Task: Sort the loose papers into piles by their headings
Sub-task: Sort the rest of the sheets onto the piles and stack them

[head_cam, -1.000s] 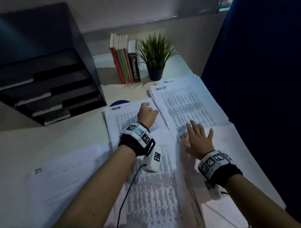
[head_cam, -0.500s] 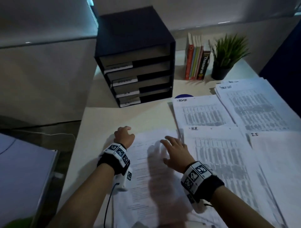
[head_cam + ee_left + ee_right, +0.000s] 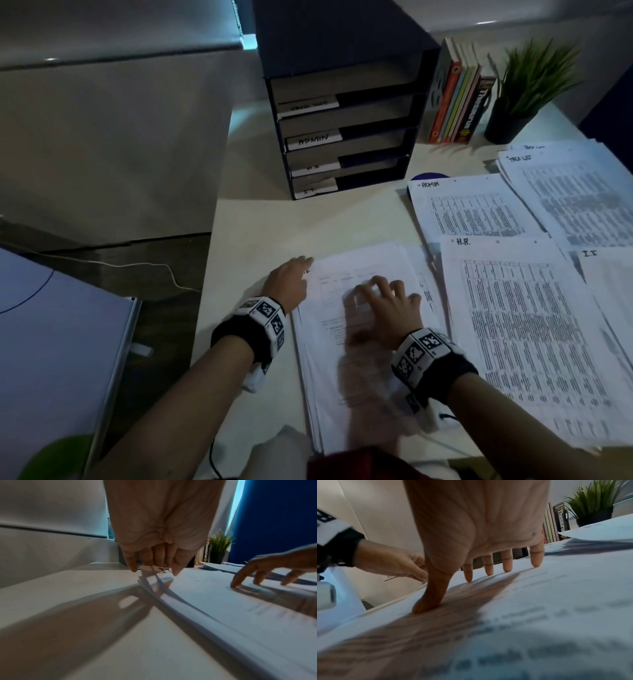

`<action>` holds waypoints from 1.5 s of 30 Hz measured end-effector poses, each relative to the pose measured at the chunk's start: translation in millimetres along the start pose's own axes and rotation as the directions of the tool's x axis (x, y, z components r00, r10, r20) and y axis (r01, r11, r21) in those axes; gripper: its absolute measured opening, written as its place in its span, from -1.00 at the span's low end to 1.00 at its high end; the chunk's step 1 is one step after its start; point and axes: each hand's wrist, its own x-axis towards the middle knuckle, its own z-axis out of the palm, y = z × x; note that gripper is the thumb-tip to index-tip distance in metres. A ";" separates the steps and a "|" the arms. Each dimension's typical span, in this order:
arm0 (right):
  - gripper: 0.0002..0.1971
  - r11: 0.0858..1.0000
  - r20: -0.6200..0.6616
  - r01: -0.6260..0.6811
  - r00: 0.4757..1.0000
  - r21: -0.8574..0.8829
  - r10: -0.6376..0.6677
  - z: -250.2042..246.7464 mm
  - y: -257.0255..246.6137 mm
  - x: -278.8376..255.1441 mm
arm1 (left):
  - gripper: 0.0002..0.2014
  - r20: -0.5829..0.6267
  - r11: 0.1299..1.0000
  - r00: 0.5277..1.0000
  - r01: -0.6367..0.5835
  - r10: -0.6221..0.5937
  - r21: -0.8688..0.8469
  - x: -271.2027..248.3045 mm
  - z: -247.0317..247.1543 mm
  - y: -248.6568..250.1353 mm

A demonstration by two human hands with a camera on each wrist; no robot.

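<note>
Unsorted paper stack lies on the table, near edge, in front of the black tray organizer. Left hand at the stack's far-left corner; fingers curled down, pinching the lifted corner of the top sheet, which is peeled up off the sheets below. Handwritten heading partly visible under the fingers in the left wrist view, not readable. Right hand rests on top of the stack, right of the left hand; fingers spread and nearly straight, tips and thumb pressing down on the paper, holding nothing. Head view shows motion blur around this hand.

Sorted piles, all placed relative to the stack: H.R. pile just to its right, edges touching or overlapping slightly; ADMIN pile beyond the H.R. pile, far-right of the stack; pile headed I.T further right past H.R., cut by the frame edge; task list pile at far right, behind I.T, heading blurred.

The organizer has four labelled slots; the ADMIN label is readable, the others are too faint. Right of it, upright books, then a potted plant, both behind the sorted piles. A blue round object peeks out from under the ADMIN pile's far edge.
</note>
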 end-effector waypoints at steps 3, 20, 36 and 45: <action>-0.27 0.992 0.010 -0.043 0.999 0.118 0.043 1.5 -7.5 4.9 | -0.51 -0.023 0.999 1.000 -0.019 0.020 0.045 -5.1 -1.2 -3.8; -0.55 0.499 -0.089 -0.012 0.980 0.867 0.178 -3.0 -64.2 36.4 | -0.84 0.188 0.592 0.982 0.142 0.017 -0.793 -31.2 -12.5 -9.0; -0.70 0.485 -0.182 0.004 0.930 0.874 0.319 7.4 -53.6 42.7 | -0.82 0.176 0.569 0.981 0.188 -0.077 -0.800 -28.9 -1.5 -15.7; -0.73 0.554 -0.215 0.027 0.936 0.832 0.278 14.7 -43.1 29.2 | -0.58 0.127 0.635 0.988 0.157 -0.094 -0.757 -34.6 4.8 -15.2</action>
